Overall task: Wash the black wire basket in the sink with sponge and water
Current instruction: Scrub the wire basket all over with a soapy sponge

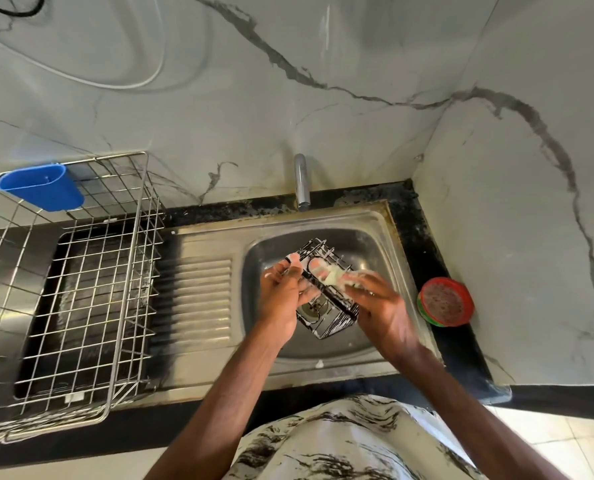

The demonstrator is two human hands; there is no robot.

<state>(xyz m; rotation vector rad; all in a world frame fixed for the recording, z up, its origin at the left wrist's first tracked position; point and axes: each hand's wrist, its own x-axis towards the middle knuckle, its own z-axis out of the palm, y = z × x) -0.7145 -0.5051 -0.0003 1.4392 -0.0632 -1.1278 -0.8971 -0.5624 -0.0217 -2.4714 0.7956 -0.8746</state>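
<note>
A small black wire basket [326,303] is tilted over the steel sink bowl [368,244], streaked with white foam. My left hand [283,289] grips its left side, fingers curled round the wires. My right hand [375,299] holds a pale, soapy sponge [333,276] and presses it against the basket's upper side. The hand and sponge are motion-blurred. The drain [311,308] shows through the basket's wires.
A tap spout [301,183] stands behind the bowl; no water stream is visible. The ribbed drainboard [198,299] lies left of the bowl. A large steel wire dish rack [81,292] with a blue plastic cup [42,188] sits further left. A red-and-green round container [444,303] stands on the black counter at right.
</note>
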